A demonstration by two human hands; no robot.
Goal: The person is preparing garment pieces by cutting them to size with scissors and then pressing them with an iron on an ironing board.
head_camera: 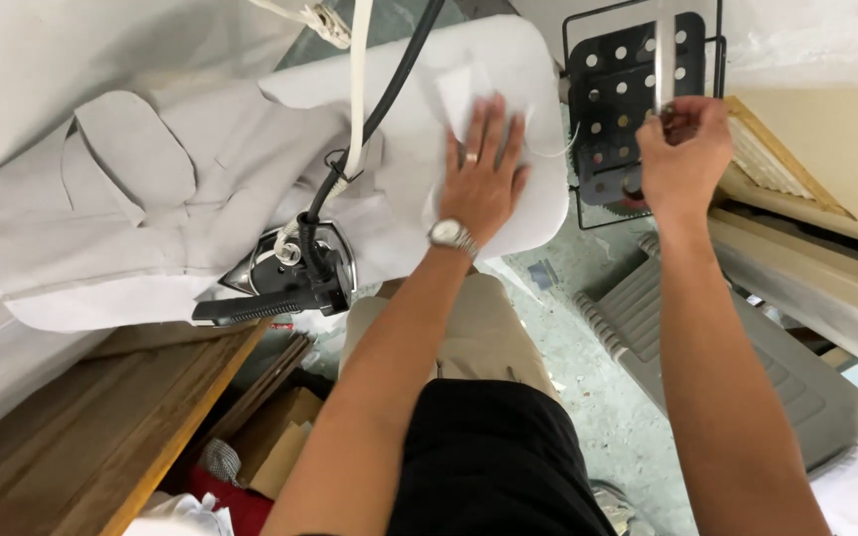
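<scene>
Ironing spot, messy room
Your left hand [484,174] lies flat, fingers wide, on white cloth [201,199] w/ iron [290,273] near; right hand [685,149] fingers closed on metal bar [661,55].

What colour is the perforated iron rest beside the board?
Black, with round holes; the perforated iron rest shows best in the head view, by the right hand.

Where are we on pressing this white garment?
Done: garment spread across the ironing board, collar end lying smooth. In hand: left hand flattens fabric at the board's end; right hand grips something at the perforated metal rack. Left: the iron rests unheld on the cloth.
</scene>
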